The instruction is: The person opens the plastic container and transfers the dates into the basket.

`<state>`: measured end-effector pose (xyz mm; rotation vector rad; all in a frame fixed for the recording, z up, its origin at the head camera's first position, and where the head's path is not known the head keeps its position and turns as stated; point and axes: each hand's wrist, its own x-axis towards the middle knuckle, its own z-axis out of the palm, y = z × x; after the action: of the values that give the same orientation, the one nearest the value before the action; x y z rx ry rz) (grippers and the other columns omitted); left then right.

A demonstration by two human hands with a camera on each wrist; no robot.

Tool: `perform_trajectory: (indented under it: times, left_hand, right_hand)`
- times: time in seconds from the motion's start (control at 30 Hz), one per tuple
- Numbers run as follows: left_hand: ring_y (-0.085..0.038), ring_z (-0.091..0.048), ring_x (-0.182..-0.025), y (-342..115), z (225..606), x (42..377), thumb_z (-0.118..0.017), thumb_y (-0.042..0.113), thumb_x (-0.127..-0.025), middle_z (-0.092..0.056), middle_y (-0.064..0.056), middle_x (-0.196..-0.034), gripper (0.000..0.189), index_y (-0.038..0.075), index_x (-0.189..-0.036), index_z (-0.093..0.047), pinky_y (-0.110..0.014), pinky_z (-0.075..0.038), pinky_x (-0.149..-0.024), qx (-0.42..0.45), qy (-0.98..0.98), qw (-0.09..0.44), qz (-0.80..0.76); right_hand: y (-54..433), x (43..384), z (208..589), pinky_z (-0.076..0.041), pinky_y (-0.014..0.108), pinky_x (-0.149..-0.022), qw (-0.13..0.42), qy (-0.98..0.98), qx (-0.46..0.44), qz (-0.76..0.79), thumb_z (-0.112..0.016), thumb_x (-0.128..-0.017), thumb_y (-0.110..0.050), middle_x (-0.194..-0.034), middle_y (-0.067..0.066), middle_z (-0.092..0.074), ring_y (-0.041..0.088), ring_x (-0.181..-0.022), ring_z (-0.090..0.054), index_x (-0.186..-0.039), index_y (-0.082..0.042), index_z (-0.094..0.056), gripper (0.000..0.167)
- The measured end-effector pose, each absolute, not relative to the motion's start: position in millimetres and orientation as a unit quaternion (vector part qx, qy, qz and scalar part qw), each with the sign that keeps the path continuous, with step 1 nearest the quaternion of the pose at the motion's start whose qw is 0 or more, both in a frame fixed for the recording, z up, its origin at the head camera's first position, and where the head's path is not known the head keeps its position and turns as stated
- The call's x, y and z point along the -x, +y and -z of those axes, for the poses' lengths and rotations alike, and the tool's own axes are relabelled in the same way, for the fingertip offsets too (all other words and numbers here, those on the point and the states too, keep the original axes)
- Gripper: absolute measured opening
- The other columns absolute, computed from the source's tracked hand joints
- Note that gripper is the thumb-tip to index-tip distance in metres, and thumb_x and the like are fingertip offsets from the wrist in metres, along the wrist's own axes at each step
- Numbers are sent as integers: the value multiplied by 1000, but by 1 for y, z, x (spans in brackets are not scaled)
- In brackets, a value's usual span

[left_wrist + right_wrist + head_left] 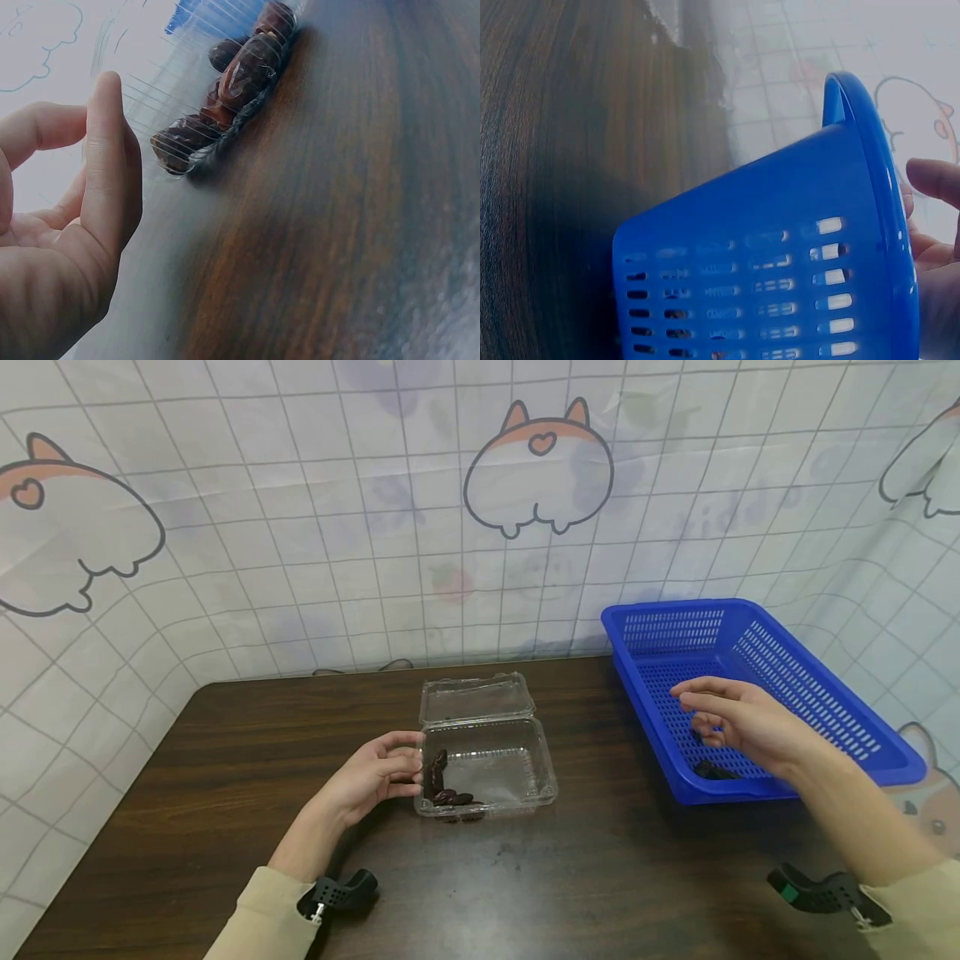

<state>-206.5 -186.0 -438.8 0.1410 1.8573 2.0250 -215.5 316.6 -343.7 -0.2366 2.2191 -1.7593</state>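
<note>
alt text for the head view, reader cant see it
A person's left hand is beside an open clear box of dates; the right hand is above a blue basket with dark pieces inside. Box and basket stand on a dark table.

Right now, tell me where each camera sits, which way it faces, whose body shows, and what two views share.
Head: worn on the head, facing forward and down at the clear clamshell box, blue slotted basket and wood-grain table; the left hand, right hand and both forearms show.
Left wrist: on that wrist, facing the dates through the box's clear wall; left fingers show.
Right wrist: on that wrist, facing the basket's outer side; part of the right hand shows at the frame's right edge.
Shared: head and right wrist both show basket, table and right hand.
</note>
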Motion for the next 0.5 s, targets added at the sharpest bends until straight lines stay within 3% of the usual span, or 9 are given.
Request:
perform_trajectory:
  times: [0.23, 0.5]
  left_hand:
    - [-16, -65, -82, -185, 437, 207, -60, 3, -102, -60, -6, -99, 53, -4, -150, -37, -34, -61, -81, -55, 662, 195, -722]
    - [-16, -64, -82, -186, 437, 207, -60, 2, -101, -60, -5, -100, 54, -3, -150, -37, -34, -61, -81, -54, 663, 196, -720]
  right_hand:
    - [306, 215, 339, -46, 26, -61, 149, 776, 99, 605, -53, -110, -25, -95, 2, -51, 15, -75, -51, -125, -15, -63, 21]
    - [287, 217, 333, -44, 28, -62, 149, 773, 126, 603, -53, -109, -27, -105, 6, -51, 15, -77, -50, -133, -2, -56, 34]
